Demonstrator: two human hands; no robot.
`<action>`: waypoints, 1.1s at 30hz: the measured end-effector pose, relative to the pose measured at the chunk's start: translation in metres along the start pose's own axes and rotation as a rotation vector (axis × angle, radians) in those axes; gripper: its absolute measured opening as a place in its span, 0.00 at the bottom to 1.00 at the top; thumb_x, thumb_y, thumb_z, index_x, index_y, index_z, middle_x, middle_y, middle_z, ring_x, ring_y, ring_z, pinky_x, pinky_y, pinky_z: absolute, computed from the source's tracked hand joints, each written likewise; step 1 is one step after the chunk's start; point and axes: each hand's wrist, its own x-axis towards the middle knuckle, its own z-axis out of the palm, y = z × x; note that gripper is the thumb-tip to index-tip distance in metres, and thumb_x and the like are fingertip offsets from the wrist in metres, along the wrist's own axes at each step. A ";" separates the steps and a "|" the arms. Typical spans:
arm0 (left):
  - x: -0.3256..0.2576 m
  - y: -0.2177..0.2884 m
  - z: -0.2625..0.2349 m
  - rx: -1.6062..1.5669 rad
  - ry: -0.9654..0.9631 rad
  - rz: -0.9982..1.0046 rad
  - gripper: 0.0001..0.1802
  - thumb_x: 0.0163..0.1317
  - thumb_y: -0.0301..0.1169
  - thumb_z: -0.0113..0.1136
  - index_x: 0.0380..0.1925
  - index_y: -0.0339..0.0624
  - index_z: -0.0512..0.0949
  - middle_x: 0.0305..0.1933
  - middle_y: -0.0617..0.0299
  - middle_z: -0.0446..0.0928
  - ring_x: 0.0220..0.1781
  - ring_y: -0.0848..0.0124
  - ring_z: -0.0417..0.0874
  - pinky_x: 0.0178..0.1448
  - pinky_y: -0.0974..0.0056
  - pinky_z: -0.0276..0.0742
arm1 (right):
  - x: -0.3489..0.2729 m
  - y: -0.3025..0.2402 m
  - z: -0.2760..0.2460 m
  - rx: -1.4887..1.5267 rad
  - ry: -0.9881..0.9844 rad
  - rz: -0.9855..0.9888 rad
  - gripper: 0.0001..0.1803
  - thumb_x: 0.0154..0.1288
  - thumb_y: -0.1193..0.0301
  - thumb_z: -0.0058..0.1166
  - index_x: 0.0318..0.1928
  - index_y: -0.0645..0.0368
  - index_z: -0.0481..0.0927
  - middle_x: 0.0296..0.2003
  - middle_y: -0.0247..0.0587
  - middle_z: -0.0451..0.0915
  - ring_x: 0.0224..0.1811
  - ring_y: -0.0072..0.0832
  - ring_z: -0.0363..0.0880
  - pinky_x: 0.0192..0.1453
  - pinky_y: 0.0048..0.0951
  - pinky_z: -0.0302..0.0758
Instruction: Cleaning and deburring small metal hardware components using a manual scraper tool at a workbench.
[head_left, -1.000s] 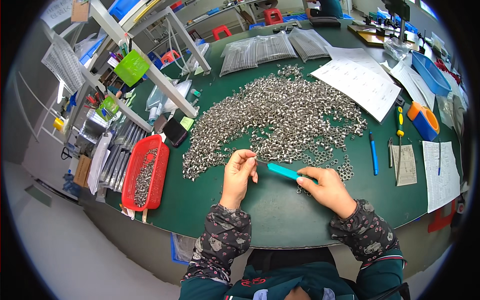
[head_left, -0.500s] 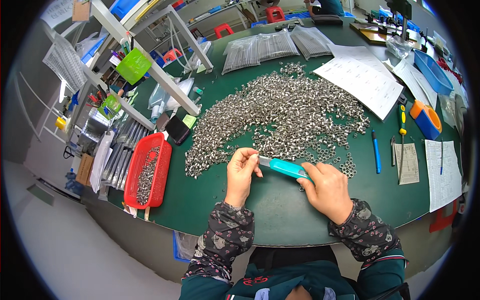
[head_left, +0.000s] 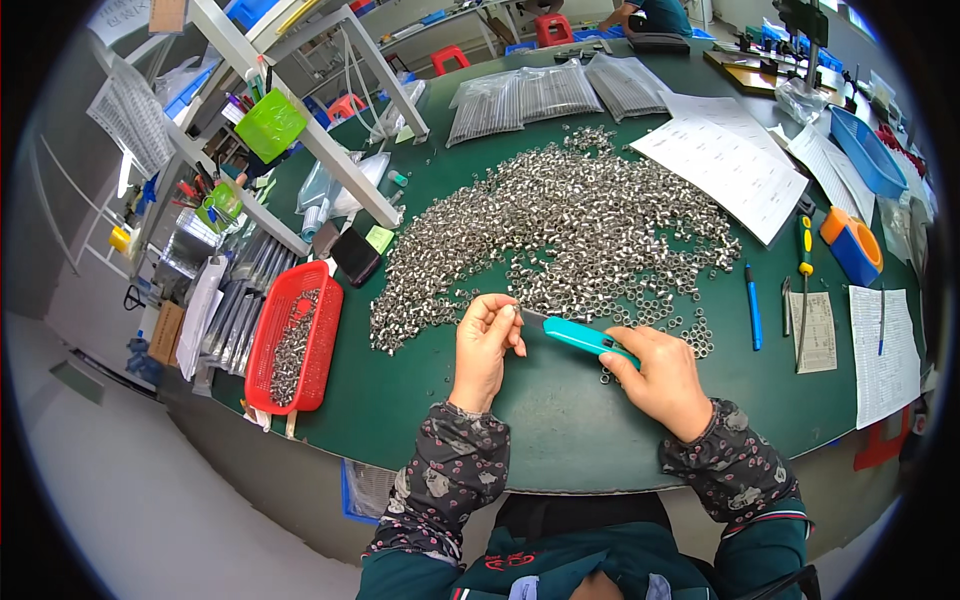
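My left hand pinches a small metal ring between thumb and fingertips, just above the green table. My right hand grips a turquoise handled tool, whose tip points left toward the ring in my left hand. A big heap of small silver metal rings spreads across the table right behind both hands, with loose ones beside my right hand.
A red basket with metal parts sits at the left edge. Behind the heap lie bags of parts and paper sheets. At the right are a blue pen, a screwdriver, an orange tape dispenser and a blue tray.
Both hands stayed near the same spot; the tool's tip has drawn closer to the fingers of my left hand.
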 end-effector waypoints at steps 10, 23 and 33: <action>-0.003 0.000 0.001 0.160 -0.004 0.050 0.05 0.62 0.24 0.51 0.37 0.34 0.73 0.27 0.63 0.72 0.21 0.81 0.70 0.23 0.74 0.72 | 0.001 -0.001 -0.006 -0.004 -0.084 0.067 0.13 0.56 0.62 0.55 0.38 0.55 0.80 0.22 0.43 0.75 0.25 0.40 0.76 0.27 0.40 0.70; 0.000 0.001 -0.001 -0.034 0.048 -0.066 0.06 0.63 0.28 0.51 0.37 0.36 0.72 0.27 0.63 0.72 0.22 0.81 0.70 0.24 0.73 0.72 | 0.002 -0.005 -0.009 -0.184 0.101 -0.127 0.15 0.51 0.66 0.59 0.40 0.56 0.77 0.21 0.38 0.71 0.24 0.35 0.73 0.24 0.34 0.69; -0.002 0.001 0.000 0.039 0.024 -0.056 0.06 0.63 0.27 0.51 0.37 0.36 0.72 0.28 0.64 0.72 0.22 0.82 0.69 0.24 0.74 0.73 | 0.003 0.003 -0.004 -0.008 -0.057 0.010 0.14 0.56 0.60 0.55 0.39 0.54 0.80 0.21 0.40 0.74 0.24 0.40 0.75 0.26 0.39 0.70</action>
